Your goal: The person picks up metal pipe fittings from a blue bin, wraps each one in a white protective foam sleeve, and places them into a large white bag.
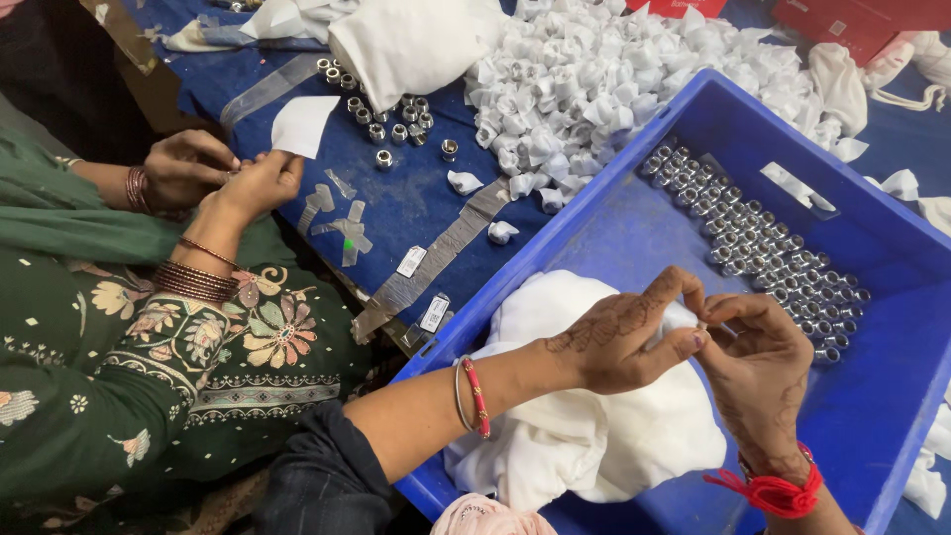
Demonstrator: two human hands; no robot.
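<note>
Wrapped piece: small and white [686,319], over the blue crate [892,396], pinched by left hand [624,342] and right hand [758,372].
Crate contents: rows of shiny metal rings [763,248], white cloth bag [584,416].
Beyond crate: heap of white wrapped pieces [594,89].

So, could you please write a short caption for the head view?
Left hand and right hand pinch a small white paper piece above a blue plastic crate holding shiny metal rings.

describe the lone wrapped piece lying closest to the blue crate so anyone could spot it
Start at the blue crate and follow its left rim. Just outside it, on the blue cloth, lies one small white paper-wrapped piece. Unlike the heaped pile, it sits alone.
</note>
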